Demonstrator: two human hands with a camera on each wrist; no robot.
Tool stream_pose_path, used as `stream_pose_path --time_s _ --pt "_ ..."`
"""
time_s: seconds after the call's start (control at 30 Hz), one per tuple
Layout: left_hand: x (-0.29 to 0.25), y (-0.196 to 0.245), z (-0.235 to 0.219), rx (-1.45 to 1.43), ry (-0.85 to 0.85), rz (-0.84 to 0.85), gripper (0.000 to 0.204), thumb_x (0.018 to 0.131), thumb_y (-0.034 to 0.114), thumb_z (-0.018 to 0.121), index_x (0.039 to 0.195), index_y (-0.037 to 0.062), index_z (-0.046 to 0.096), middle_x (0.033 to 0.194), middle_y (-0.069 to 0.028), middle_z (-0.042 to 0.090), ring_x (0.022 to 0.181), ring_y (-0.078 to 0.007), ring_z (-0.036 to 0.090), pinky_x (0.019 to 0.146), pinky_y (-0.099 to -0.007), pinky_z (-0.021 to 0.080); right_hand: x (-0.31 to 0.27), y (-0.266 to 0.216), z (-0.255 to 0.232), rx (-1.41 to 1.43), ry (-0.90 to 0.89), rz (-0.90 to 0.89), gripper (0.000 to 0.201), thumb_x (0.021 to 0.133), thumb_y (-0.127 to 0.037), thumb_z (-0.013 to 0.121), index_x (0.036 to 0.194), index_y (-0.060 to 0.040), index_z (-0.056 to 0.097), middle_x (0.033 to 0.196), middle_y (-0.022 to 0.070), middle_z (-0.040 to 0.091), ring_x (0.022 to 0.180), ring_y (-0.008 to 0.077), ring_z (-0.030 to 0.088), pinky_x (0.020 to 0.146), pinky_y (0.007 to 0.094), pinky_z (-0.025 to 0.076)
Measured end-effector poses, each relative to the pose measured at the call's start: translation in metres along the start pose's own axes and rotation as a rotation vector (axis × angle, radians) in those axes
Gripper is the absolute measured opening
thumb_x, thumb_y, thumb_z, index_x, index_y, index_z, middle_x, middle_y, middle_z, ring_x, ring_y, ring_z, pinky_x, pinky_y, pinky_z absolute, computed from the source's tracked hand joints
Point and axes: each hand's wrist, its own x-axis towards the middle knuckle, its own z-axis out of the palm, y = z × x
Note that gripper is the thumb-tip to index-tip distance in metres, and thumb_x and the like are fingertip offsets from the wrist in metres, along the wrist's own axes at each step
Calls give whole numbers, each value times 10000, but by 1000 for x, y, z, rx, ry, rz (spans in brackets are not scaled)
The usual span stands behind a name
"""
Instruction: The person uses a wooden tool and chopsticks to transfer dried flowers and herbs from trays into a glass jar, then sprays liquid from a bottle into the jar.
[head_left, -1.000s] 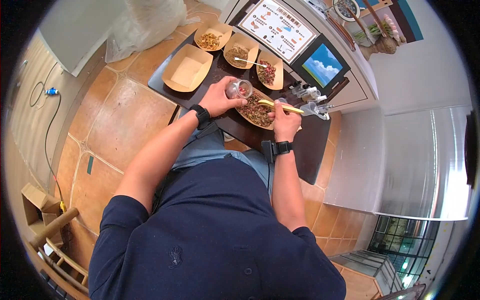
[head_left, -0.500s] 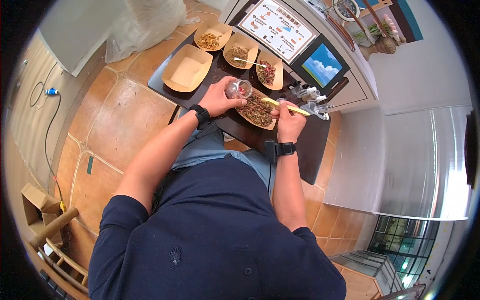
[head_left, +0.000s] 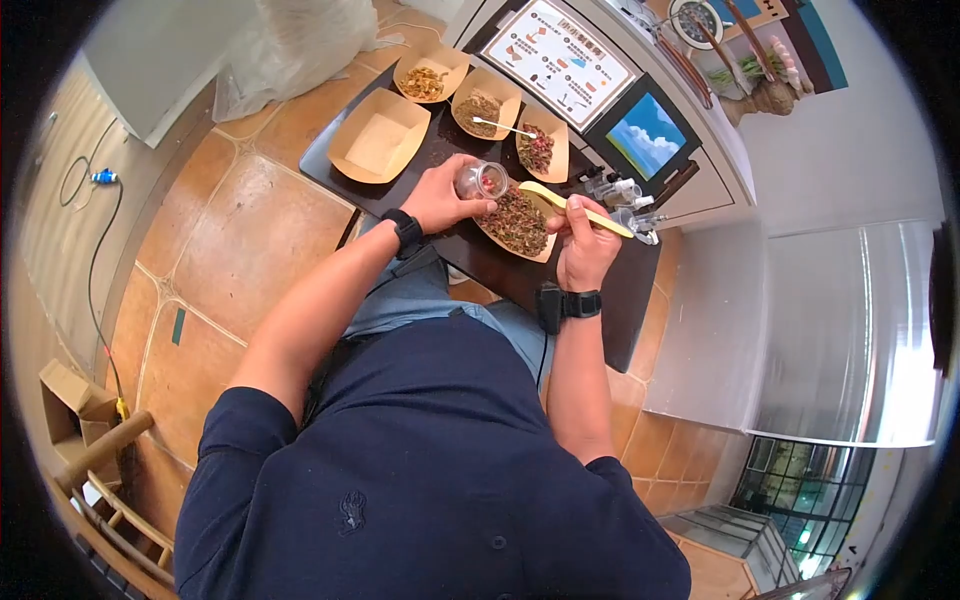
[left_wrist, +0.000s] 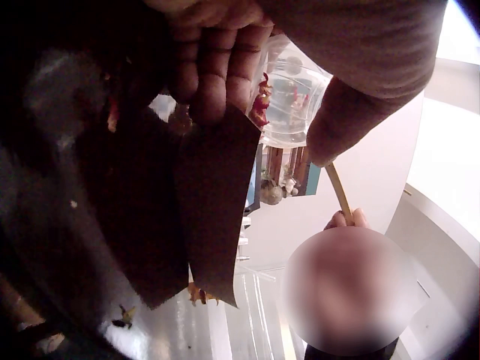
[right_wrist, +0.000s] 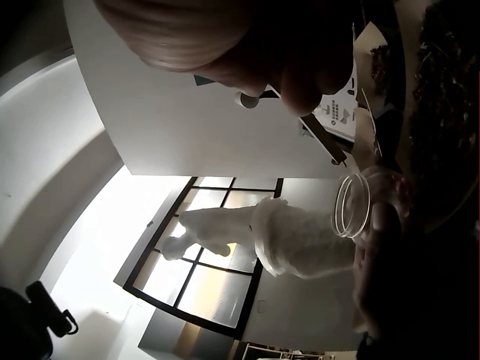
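Observation:
In the head view my left hand [head_left: 438,199] grips a small clear jar [head_left: 482,181], its mouth facing right, with red bits inside. The left wrist view shows the jar [left_wrist: 291,97] between fingers and thumb, red petals near its wall. My right hand [head_left: 583,245] pinches a pale yellow spoon-like tool [head_left: 580,203], its wide end just right of the jar mouth. Below both lies a paper tray [head_left: 541,256] of mixed dried herbs [head_left: 515,222]. The right wrist view shows the open jar mouth [right_wrist: 351,205] near the tool [right_wrist: 324,139].
An unfilled paper tray [head_left: 376,136] sits at the table's left. Behind are trays of yellow pieces [head_left: 422,83], brown material [head_left: 478,112] with a white spoon across it, and red buds [head_left: 535,150]. Small bottles [head_left: 622,190], a tablet [head_left: 647,136] and an instruction sheet [head_left: 558,62] stand right and back.
My right hand has moved right and slightly up with the tool, whose wide end has risen from the herbs to beside the jar mouth. My left hand holds the jar in nearly the same place.

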Motion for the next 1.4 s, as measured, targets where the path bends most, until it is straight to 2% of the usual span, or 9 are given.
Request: stream_pose_path --time_s 0.43,0.67,0.87,1.17,1.4 --pt "-1 1 0 -7 7 12 865 775 466 964 1420 20 600 1177 -181 762 1046 -259 749 946 -393 589 -3 -5 27 -64 -40 -39 191 1023 -133 789 1122 28 763 799 111 761 668 165 726 640 312 615" --pt "-2 1 0 -1 8 15 839 786 456 953 1413 24 601 1173 -182 761 1043 -267 749 938 -396 590 -3 -6 18 -99 -12 -43 177 1029 -122 777 1124 27 763 797 102 760 675 158 728 648 298 613" --pt "-1 -2 1 -13 15 32 833 791 453 949 1417 27 602 1180 -174 762 1058 -264 748 951 -395 587 0 1 -1 -254 64 -56 181 1024 -130 784 1114 25 758 811 85 757 682 136 725 641 287 605" --pt "0 -2 1 20 11 18 820 791 458 950 1411 36 617 1197 -166 768 1066 -244 746 959 -392 584 7 30 -8 -328 107 68 227 1021 -170 798 1145 16 762 866 75 765 699 125 729 631 270 595" --pt "0 0 0 25 8 21 807 793 445 955 1402 33 622 1172 -157 778 1047 -241 751 943 -387 588 4 43 -7 -337 25 182 241 1011 -188 812 1146 9 778 860 52 762 699 116 719 603 259 561"
